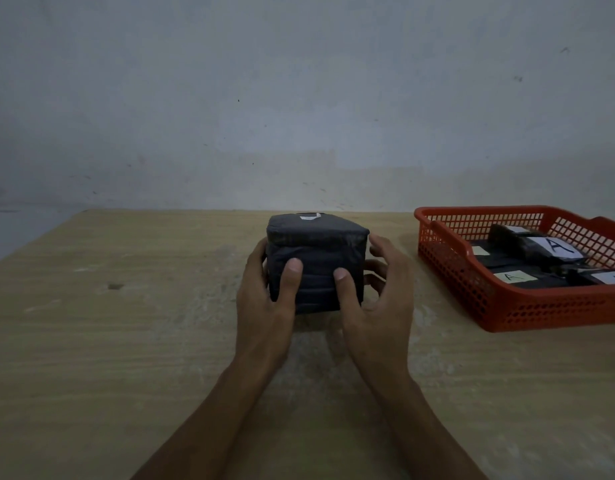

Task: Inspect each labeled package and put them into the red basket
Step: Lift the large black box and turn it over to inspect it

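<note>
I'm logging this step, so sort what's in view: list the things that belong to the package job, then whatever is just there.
Part of the job:
- black wrapped package, held between left hand and right hand
- red basket
- packages labeled A already inside it

Just there:
- wooden table
- grey wall

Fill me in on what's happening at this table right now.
A person holds a dark wrapped package in both hands over the wooden table. The left hand grips its left side and the right hand its right, thumbs pressed on the near face. A bit of white label shows at its top far edge, unreadable from here. To the right sits the red basket, already holding several dark packages with labels marked A.
</note>
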Motion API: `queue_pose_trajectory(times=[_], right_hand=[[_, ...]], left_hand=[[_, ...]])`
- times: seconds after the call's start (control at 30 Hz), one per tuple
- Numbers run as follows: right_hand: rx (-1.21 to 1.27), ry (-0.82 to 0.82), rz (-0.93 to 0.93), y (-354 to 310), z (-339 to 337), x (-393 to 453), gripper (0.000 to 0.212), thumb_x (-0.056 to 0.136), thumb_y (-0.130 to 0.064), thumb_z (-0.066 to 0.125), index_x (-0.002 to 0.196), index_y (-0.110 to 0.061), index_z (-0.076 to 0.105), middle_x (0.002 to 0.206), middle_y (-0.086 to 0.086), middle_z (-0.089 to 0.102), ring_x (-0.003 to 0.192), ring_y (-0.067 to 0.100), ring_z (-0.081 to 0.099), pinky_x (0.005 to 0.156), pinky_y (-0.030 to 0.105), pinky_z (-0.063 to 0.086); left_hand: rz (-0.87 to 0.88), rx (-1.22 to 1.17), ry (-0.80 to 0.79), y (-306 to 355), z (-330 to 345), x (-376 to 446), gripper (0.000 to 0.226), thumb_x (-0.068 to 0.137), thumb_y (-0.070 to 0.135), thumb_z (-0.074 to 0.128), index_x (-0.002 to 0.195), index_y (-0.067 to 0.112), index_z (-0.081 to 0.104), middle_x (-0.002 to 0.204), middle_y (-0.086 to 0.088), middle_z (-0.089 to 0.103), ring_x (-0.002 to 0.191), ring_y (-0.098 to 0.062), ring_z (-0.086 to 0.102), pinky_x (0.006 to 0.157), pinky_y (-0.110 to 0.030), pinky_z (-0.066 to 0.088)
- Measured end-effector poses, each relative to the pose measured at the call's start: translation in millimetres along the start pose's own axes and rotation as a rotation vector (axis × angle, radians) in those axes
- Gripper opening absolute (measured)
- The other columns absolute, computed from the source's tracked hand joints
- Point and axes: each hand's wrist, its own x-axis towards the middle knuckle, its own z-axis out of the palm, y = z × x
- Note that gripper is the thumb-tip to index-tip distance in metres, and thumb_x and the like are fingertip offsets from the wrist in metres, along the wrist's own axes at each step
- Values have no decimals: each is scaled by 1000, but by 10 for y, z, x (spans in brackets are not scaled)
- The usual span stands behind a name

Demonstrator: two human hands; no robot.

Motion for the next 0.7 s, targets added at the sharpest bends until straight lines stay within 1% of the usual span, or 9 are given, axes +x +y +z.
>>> queue_pose_trajectory(times=[0.07,0.17,0.3,0.4,0.47,0.53,0.6,0.7], right_hand=[[-22,35,-23,10,-4,4,41,93,-19,67,131,-16,53,125,4,52,112,1,53,89,8,45],[-50,58,-41,31,-11,18,31,93,-20,64,123,-14,58,118,5,54,108,2,54,87,12,48],[-66,23,-47,40,-5,10,35,91,-21,66,124,-12,59,121,5,53,111,-6,50,88,4,42],[-83,21,-53,41,2,2,36,91,-21,66,125,-12,58,122,7,54,112,-6,49,88,3,41],[-81,14,-53,30,2,1,38,91,-25,67,125,-13,57,122,7,53,112,-6,49,88,4,42],[-65,-15,-28,6,-1,-5,47,89,-37,67,128,-15,55,125,5,50,113,-7,48,88,3,42],[-53,-49,6,-19,-7,-9,60,83,-51,65,131,-18,50,128,3,45,115,-10,44,87,2,42],[-48,-86,46,-24,-13,-3,75,77,-62,65,136,-22,44,132,0,39,118,-13,40,88,1,40]], left_hand=[[14,7,-22,-1,7,-7,49,87,51,54,135,42,43,129,9,58,112,-4,61,81,-20,57],[29,13,-47,-22,17,-16,60,88,51,56,143,31,42,134,8,56,119,-4,58,87,-23,57],[43,25,-43,-49,7,2,62,90,53,54,145,28,42,136,7,56,121,-8,57,91,-33,57],[52,33,-39,-70,-3,11,64,89,57,52,145,28,42,136,5,56,122,-12,58,92,-40,57],[59,38,-40,-76,-5,7,62,90,57,50,145,30,43,136,5,56,122,-13,57,92,-41,57],[69,45,-43,-74,-4,5,61,90,58,48,145,30,44,136,4,56,122,-12,57,93,-38,56],[87,60,-53,-63,-3,0,64,90,60,45,145,27,44,137,4,55,123,-9,55,94,-28,55],[108,88,-76,-54,-6,-1,71,89,65,42,147,23,44,142,3,51,127,-4,51,94,-14,49]])
